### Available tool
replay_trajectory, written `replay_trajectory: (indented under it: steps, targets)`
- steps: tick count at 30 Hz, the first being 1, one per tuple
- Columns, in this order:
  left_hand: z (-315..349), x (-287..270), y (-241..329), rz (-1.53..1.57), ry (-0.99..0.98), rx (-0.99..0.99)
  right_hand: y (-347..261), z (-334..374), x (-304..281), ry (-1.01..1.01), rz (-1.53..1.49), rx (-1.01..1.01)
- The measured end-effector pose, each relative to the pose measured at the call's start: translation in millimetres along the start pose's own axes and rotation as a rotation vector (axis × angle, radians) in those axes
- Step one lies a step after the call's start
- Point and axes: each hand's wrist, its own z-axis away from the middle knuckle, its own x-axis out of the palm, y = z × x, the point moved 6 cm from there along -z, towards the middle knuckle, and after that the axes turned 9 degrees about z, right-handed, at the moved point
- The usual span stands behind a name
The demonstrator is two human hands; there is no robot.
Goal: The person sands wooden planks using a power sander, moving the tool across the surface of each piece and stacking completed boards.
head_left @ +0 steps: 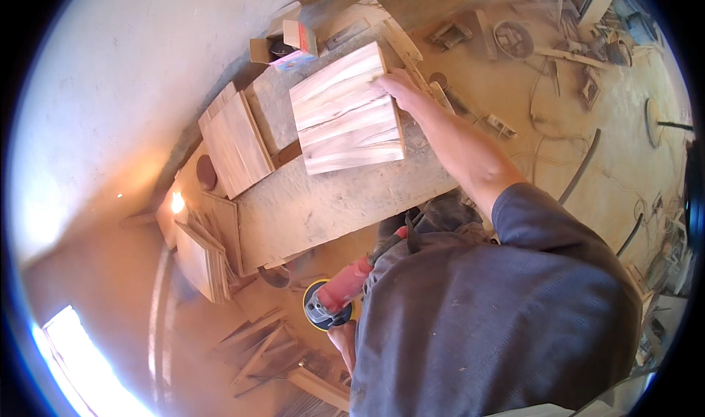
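My right hand [400,88] reaches across the workbench and pinches the right edge of a square wooden panel [349,112] with light and dark striped grain. The panel is tilted above the bench top. Low on my left side, my left hand [344,338] is at the head of a red angle sander [344,285] with a round, yellow-rimmed pad. The hand seems to hold the tool there, its fingers mostly hidden behind the head. The sander's rear end lies against my clothes at the waist. A second wooden panel [236,144] lies on the bench, left of the first.
The dusty workbench [308,211] runs beside a pale wall. An open cardboard box [294,46] stands at its far side. Several panels [202,259] lean at its left end, and wood offcuts [257,343] lie on the floor. Cables and scrap [543,116] lie at right.
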Motion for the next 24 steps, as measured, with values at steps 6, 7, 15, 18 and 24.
replay_trajectory:
  steps: [6,7,15,18,24]
  targets:
    - [2,18,0,0.046,-0.015,0.007,-84,36,30,0.12,0.191,-0.161]
    - [5,14,-4,0.056,0.003,0.0,-102,57,44,0.088,0.224,-0.23]
    - [10,15,-3,0.067,0.05,-0.013,-153,160,69,-0.172,0.741,-1.172]
    - [11,13,-2,0.067,0.063,-0.022,-113,146,59,-0.295,0.99,-1.415]
    - [16,10,-2,0.085,0.11,-0.12,-25,105,19,-0.459,1.404,-1.447]
